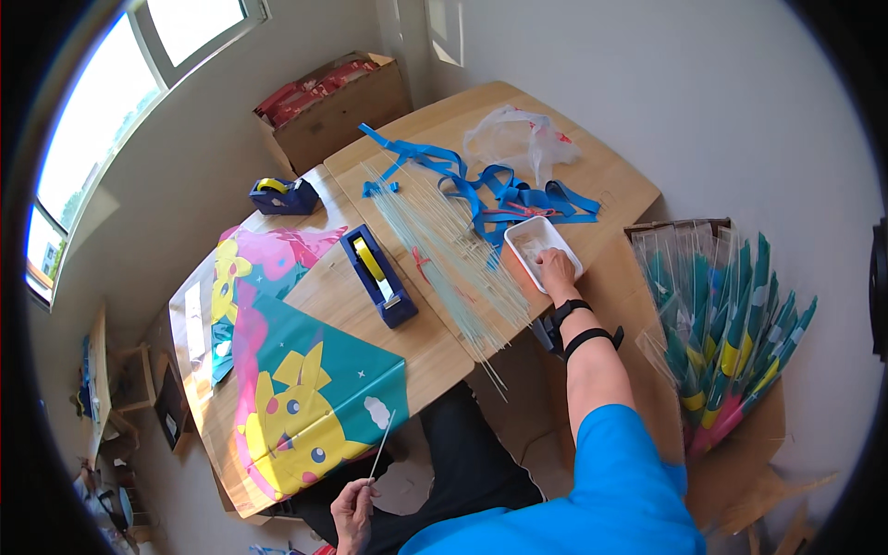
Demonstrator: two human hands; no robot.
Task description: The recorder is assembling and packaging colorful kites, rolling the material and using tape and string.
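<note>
My left hand [351,516], low in the view in front of my lap, pinches a thin pale rod [382,444] that points up toward the table edge. My right hand [557,272] reaches into a small white tray [577,264] at the table's right edge. Its fingertips are closed down at the tray's bottom; what they grip is too small to make out. Left of the tray lies a loose bundle of long thin rods [444,250]. A teal, pink and yellow printed plastic sheet [370,370] is spread on the table's near left, with a second printed sheet [268,254] beyond it.
Two blue tape dispensers [396,307] [294,197] stand on the table. Blue straps [499,176] and a clear plastic bag [523,139] lie at the back. A carton [342,106] stands behind; another box at right holds several packed, rolled sheets [731,342].
</note>
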